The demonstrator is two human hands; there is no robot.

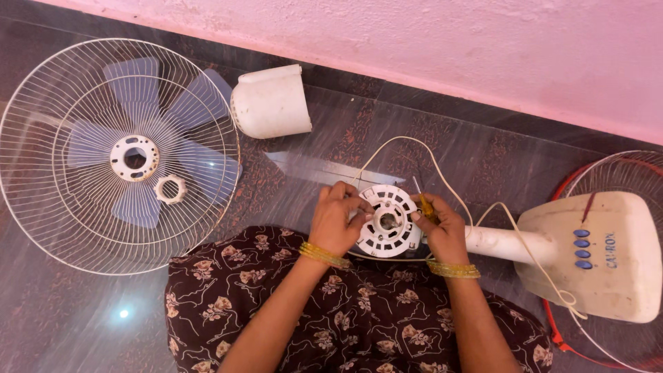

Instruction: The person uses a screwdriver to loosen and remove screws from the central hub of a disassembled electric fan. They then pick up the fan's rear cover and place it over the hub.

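White plastic: the round motor front (388, 221) sits in your lap between both hands, on its neck (501, 243) and base (608, 252).
Left hand: your left hand (336, 220) pinches the motor's rim, fingers closed on it.
Right hand: your right hand (442, 224) grips a yellow screwdriver (423, 202) at the motor's edge.
Done: the wire guard (69, 235), blades (138, 103), ring nut (170, 189) and rear cover (271, 102) already lie on the floor.
Left: the motor itself appears unopened.

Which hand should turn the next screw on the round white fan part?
Probably the right hand: it already holds the yellow screwdriver at the round white fan part. The left hand grips that part's other edge, steadying it.
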